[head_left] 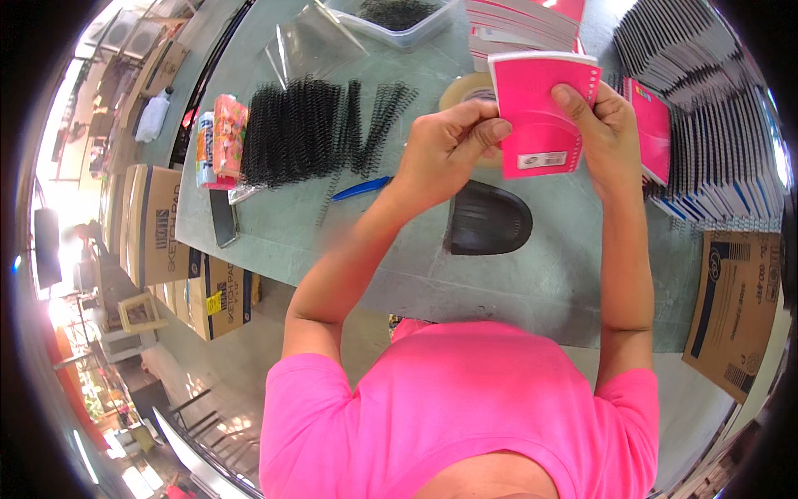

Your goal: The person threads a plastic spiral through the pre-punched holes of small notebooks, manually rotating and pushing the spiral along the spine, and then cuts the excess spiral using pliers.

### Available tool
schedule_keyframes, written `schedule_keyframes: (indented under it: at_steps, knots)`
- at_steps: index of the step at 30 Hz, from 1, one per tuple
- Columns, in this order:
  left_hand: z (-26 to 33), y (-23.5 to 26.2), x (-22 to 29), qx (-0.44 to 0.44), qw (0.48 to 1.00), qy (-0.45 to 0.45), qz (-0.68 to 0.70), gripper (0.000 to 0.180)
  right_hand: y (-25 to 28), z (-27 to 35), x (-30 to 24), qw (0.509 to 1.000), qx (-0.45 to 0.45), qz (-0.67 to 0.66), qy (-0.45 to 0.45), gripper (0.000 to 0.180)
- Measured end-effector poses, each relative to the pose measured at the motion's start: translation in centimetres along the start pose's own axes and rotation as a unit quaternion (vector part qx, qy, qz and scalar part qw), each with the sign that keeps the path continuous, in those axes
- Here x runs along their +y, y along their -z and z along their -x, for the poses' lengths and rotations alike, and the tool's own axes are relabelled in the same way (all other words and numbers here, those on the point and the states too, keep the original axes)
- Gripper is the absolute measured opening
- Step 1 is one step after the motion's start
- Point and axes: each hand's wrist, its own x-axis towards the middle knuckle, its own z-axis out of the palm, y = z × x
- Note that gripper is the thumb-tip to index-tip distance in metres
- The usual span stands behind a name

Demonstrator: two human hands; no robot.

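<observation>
Above the table I hold up a pink-covered notebook (539, 108) with a row of punched holes down its right edge and no coil showing in them. My right hand (605, 133) grips that edge, thumb across the cover and fingers behind. At the opposite edge, my left hand (445, 154) is closed, thumb and fingers pinched against the notebook's side. Behind the notebook a roll of tape (462, 90) is partly hidden. Many black spiral coils (291, 129) lie in rows to the left, with several loose ones (386, 121) beside them.
A black half-round pad (490, 218) and a blue pen-like tool (360, 189) lie on the table (399, 266). Coils fill a clear tub (407, 39) at the back. Stacked spiral notebooks (719, 158) stand at right, unbound pink ones (524, 37) behind. Cartons (150, 224) flank the table.
</observation>
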Motion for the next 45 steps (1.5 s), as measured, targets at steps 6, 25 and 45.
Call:
schedule_keyframes:
  at_steps: [6, 25, 45]
  knots:
    - [-1.1, 7.1, -9.3, 0.058, 0.9, -0.004, -0.432, 0.023, -0.9, -2.6, -1.8, 0.883, -0.135, 0.426, 0.141, 0.019]
    - [-0.4, 5.4, -5.4, -0.113, 0.892, 0.001, -0.437, 0.037, -5.6, -5.9, 3.0, 0.845, -0.221, 0.484, 0.061, 0.021]
    - [0.1, 3.1, -2.7, 0.168, 0.938, -0.079, -0.293, 0.013, -4.9, -5.2, 3.1, 0.845, -0.229, 0.476, 0.089, 0.027]
